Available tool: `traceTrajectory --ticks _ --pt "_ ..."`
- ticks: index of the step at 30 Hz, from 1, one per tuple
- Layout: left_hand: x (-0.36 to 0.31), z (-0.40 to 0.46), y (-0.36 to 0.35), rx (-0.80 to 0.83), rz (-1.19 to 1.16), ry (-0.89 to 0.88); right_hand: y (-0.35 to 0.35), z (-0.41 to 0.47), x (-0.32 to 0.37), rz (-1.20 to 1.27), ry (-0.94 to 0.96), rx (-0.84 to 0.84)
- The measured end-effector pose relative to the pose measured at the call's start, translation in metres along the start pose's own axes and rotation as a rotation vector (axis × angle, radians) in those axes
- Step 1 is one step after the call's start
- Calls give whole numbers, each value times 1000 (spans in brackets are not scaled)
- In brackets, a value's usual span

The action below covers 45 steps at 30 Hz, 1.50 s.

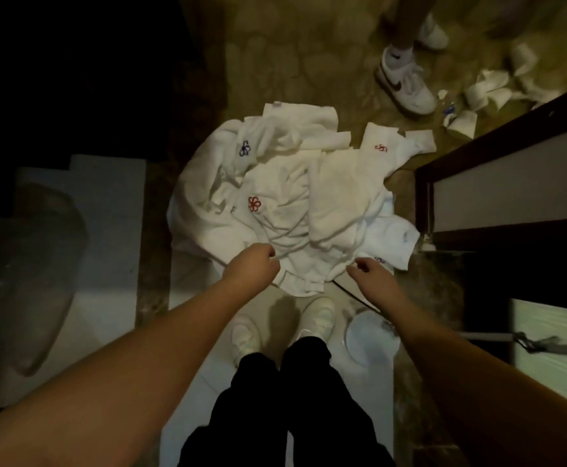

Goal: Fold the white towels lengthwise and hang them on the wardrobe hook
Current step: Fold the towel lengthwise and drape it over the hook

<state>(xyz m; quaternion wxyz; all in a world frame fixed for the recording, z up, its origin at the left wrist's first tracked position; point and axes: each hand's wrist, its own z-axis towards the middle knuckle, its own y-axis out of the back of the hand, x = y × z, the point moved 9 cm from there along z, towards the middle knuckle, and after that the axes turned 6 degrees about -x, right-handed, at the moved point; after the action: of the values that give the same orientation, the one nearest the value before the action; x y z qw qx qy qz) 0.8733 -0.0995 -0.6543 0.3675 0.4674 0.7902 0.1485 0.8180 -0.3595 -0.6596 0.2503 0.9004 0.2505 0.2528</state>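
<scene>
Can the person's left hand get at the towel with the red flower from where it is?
Probably yes. The left hand is over the near edge of the towel pile, and the red-flower towel lies on top just beyond it, with nothing over it.
</scene>
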Motion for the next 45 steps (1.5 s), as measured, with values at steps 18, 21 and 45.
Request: traceTrajectory --ticks 18,21,45 --pt "-144 314 -35 -220 131 -303 14 317 3 175 81 -165" --pt "-137 331 -37 -185 158 -247 10 329 -6 132 58 -124" --pt "-204 33 129 -40 -311 -371 141 7 148 85 542 -104"
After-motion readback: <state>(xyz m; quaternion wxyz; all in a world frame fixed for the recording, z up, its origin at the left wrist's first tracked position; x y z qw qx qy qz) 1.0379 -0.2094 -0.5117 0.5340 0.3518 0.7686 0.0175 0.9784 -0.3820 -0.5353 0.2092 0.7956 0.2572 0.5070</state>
